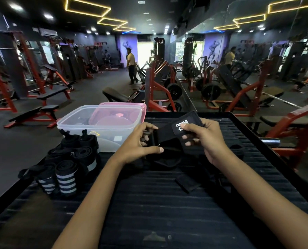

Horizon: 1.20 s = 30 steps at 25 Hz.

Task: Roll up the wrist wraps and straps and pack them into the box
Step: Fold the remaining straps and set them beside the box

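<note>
- Holding a black strap [165,136] between them, both hands work just above the dark ribbed tabletop [149,203], roughly at its middle.
- The left hand [140,142] has its grip clamped on the strap's left end: fingers curled over the top, thumb stretched along the lower edge.
- The right hand [206,139] pinches the strap's right end, where a flap with white lettering [181,125] stands up tilted; its thumb lies on the lettered face and its fingers are curled behind and beneath.
- Below the hands, more black strap material [167,159] lies in a loose loop on the tabletop, and a small black pad or strap end [187,182] lies flat nearer the person; how these pieces join cannot be told.
- A clear plastic box [88,126] sits at the far left edge of the tabletop, open at the top, with a pink lid [113,112] resting slanted inside it.
- Just in front of the box, on the left side, is a heap of rolled wrist wraps [74,155]: two black rolls with grey-white stripes [66,178] stand at the near end, darker rolls and loose loops behind them, touching the box's near wall.
- Beyond the tabletop stretches a gym floor with red-framed machines [160,87] and benches, and a mirror wall on the right.
- A person in a yellow shirt [131,68] stands far off.
</note>
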Motion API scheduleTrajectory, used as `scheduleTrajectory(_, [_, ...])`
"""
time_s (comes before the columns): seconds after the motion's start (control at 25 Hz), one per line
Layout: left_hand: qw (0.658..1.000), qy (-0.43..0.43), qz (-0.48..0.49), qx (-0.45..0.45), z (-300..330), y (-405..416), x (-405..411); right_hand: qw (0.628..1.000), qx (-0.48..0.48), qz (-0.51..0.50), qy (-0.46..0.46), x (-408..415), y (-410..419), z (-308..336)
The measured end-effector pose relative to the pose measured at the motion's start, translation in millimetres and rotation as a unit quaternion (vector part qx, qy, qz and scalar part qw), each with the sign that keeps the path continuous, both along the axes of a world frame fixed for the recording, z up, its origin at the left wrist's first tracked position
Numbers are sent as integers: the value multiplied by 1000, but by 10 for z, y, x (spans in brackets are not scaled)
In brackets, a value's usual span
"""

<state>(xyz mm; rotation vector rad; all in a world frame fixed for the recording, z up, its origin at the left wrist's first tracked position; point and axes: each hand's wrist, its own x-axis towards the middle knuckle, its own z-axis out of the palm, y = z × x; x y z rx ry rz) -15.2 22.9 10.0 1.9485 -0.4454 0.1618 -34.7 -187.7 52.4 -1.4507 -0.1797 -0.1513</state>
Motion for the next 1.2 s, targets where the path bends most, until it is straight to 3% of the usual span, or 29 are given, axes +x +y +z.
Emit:
scheduleTrajectory(0.32, [1000, 1, 10, -11, -43, 153, 13, 995, 46, -7, 85, 74, -110, 24])
scheduleTrajectory(0.48, [1000, 12, 16, -3, -112, 228, 35, 984, 67, 44, 158, 56, -89, -93])
scheduleTrajectory(0.68, [999, 15, 5, -35, -126, 199, 30, 975, 128, 66, 168, 47, -22, -117])
scheduleTrajectory(0.96, [997, 32, -37, -65, -151, 150, -8, 981, 58, -10, 184, 93, 60, -254])
scheduleTrajectory(1.2, [995, 26, -59, -81, -172, 112, -14, 973, 16, 5, 229, 135, 61, -307])
